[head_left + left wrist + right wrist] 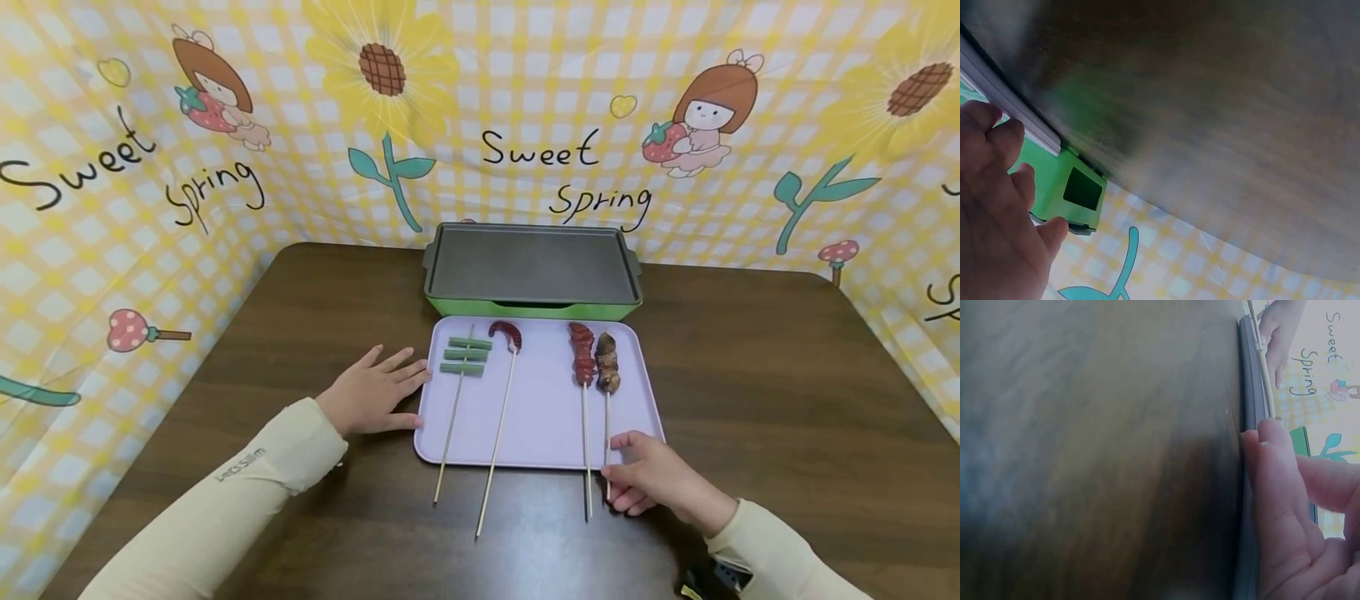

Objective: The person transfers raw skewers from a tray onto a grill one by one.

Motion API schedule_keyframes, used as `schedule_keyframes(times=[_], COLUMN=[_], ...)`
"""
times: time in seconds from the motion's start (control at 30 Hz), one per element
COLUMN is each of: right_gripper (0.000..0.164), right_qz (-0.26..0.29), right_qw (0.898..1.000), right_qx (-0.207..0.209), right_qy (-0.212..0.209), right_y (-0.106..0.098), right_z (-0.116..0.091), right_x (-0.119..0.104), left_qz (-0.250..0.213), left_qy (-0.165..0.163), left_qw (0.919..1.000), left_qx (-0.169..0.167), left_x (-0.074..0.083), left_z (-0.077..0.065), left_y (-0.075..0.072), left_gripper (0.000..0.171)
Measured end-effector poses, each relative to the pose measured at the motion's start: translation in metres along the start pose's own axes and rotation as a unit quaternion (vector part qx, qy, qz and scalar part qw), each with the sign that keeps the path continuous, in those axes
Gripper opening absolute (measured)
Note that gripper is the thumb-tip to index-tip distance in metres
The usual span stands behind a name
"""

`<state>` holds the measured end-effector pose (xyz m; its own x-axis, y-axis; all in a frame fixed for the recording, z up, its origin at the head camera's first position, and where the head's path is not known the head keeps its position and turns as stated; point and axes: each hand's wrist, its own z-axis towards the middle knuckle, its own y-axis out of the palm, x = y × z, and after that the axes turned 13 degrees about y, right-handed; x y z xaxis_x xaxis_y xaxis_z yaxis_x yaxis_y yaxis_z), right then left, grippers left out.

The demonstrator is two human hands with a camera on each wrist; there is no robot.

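Observation:
A lilac tray (540, 433) on the table carries several skewers. On its left lie a skewer with green bean pieces (465, 355) and one with a curled red piece (507, 333). To the right are a skewer of red meat (582, 354) and one of browned meat (607, 363). My left hand (371, 396) has its fingers spread, fingertips at the tray's left edge. With thumb and fingers, my right hand (648, 475) pinches the browned meat skewer's stick near its lower end. In the right wrist view, a stick (1267, 387) runs to the right hand's fingertips (1272, 434).
Directly behind the tray stands a green electric griddle (532, 262) with a flat dark plate. A patterned yellow cloth (525, 108) hangs around the back and sides of the brown wooden table (750, 375). All the sticks overhang the tray's front edge.

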<state>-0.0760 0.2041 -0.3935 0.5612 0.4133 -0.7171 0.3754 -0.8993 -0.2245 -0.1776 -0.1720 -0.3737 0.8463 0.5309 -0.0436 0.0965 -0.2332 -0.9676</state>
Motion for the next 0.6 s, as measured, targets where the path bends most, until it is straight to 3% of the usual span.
schedule_keyframes(times=[0.3, 0.6], right_gripper=[0.05, 0.057], right_qz=[0.014, 0.048], right_qw=[1.0, 0.998], right_qx=[0.01, 0.005], right_qy=[0.001, -0.027], right_y=[-0.0008, 0.0001], right_z=[-0.0008, 0.003], right_x=[0.0, 0.0032], left_qz=[0.032, 0.026], left_qy=[0.001, 0.001], left_qw=[0.9995, 0.9997], left_qx=[-0.003, -0.001], left_x=[0.0009, 0.0009], left_z=[0.0026, 0.003], left_y=[-0.001, 0.0001], left_gripper=[0.073, 0.071])
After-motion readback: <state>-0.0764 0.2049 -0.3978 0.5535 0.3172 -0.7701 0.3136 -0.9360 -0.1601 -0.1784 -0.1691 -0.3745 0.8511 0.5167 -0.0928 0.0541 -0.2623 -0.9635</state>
